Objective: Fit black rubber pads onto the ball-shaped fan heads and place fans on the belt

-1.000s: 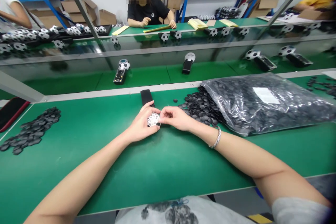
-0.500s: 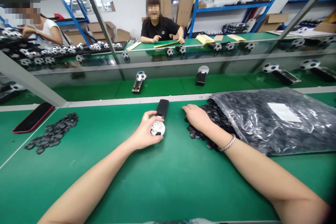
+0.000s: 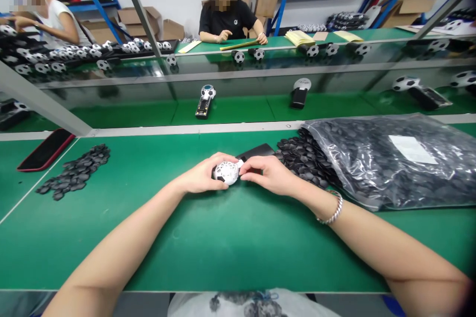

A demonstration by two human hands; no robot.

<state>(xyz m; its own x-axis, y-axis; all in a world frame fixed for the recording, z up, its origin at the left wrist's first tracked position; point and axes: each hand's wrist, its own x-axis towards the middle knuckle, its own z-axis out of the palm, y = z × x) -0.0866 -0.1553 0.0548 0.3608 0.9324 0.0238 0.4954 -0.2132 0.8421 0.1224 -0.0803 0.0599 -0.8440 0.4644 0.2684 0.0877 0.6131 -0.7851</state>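
Observation:
My left hand [image 3: 201,174] is closed round a white soccer-ball-shaped head [image 3: 227,173] with dark patches and open gaps in its shell. From the head a black handle [image 3: 258,152] reaches to the upper right, resting on the green table. My right hand [image 3: 273,174] pinches at the head's right side, thumb and forefinger close to its surface; whatever sits between those fingertips is too small to make out. Just beyond the right hand lies a heap of small flat black pieces [image 3: 307,161], spilling from a clear plastic bag [image 3: 357,158].
A smaller pile of black pieces [image 3: 80,171] lies left, near a red-edged phone [image 3: 46,151]. Behind the metal rail [image 3: 178,131], ball-headed units [image 3: 204,104] lie on a green surface. Two people [image 3: 230,22] sit across. A slanted grey post [image 3: 48,101] stands at left.
My right hand has left the heap of black pieces and come left to the ball head. The handle has swung from pointing away to pointing right. The camera view has tilted down.

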